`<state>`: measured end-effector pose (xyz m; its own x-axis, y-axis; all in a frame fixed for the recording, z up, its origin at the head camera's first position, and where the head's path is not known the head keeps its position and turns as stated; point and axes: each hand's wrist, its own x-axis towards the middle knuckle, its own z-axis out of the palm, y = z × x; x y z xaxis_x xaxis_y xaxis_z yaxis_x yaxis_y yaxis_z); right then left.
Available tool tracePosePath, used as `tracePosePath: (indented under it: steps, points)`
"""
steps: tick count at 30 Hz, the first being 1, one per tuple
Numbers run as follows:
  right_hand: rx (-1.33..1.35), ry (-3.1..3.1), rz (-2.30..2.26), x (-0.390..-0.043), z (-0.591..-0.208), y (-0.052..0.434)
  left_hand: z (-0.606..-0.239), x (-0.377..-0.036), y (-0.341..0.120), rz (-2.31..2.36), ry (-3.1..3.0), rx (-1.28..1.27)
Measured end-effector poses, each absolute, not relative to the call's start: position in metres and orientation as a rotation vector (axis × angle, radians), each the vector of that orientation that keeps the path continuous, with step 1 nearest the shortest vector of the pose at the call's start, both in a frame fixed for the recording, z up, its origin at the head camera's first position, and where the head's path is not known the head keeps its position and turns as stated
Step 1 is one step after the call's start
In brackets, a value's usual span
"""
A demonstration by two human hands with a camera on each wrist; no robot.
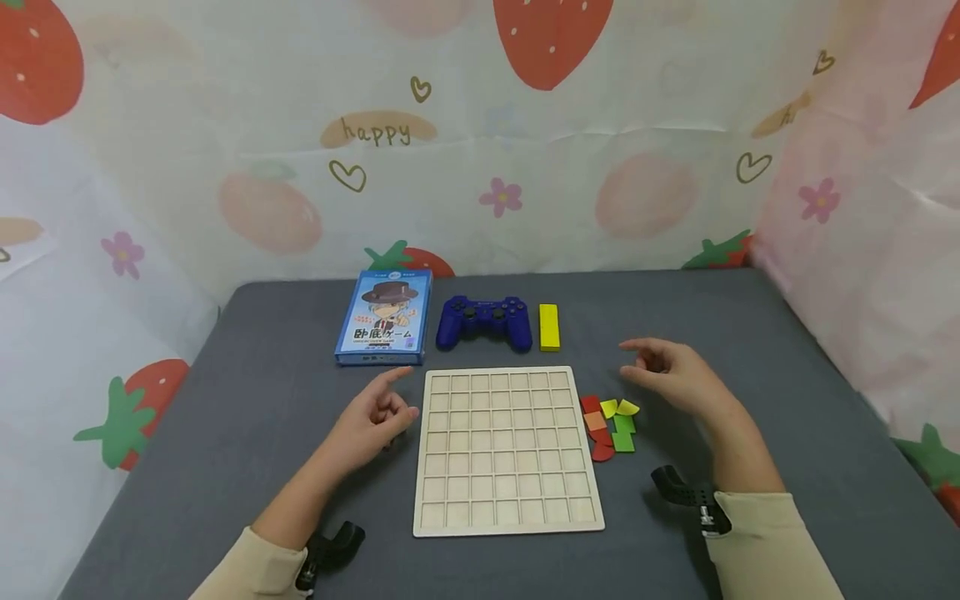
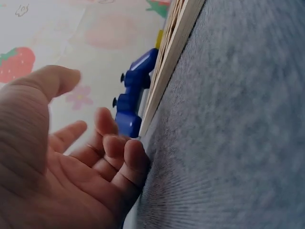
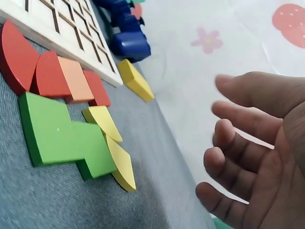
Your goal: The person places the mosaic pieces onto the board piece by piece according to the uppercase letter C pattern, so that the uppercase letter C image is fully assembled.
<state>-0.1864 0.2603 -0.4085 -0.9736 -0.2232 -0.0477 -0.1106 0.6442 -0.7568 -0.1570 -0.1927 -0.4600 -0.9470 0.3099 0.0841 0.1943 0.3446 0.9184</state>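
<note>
A pale wooden grid board (image 1: 506, 450) lies flat in the middle of the grey table (image 1: 225, 433). My left hand (image 1: 375, 417) rests beside the board's left edge (image 2: 167, 71), fingers loosely curled, index finger stretched out, holding nothing. My right hand (image 1: 667, 371) hovers right of the board with relaxed fingers (image 3: 238, 143), empty. Just left of it lies a cluster of coloured wooden pieces: red (image 1: 597, 429) (image 3: 28, 62), green (image 1: 622, 433) (image 3: 57, 136) and yellow (image 1: 619, 407) (image 3: 112, 143).
Behind the board stand a blue card-game box (image 1: 385, 317), a blue game controller (image 1: 483, 321) (image 2: 133, 100) (image 3: 126, 28) and a yellow block (image 1: 549, 326) (image 3: 136, 81). A strawberry-print cloth (image 1: 480, 142) walls the table at the back and sides.
</note>
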Motion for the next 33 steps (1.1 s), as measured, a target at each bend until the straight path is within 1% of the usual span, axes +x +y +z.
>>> tracePosePath:
  steps: [3, 12, 17, 33]
  points:
    - [-0.294, 2.66, -1.233, -0.187, -0.411, 0.264, -0.465, -0.158, -0.194, 1.686, 2.458, 0.482]
    - [-0.328, 2.45, -1.22, -0.188, -0.429, 0.273, -0.471, -0.154, -0.197, 1.7, 2.307, 0.358]
    - [-0.325, 2.355, -1.22, -0.189, -0.437, 0.274, -0.47, -0.15, -0.201, 1.644, 2.172, 0.343]
    - [-0.253, 2.39, -1.11, -0.197, -0.434, 0.272, -0.467, -0.157, -0.193, 1.471, 2.234, 0.265]
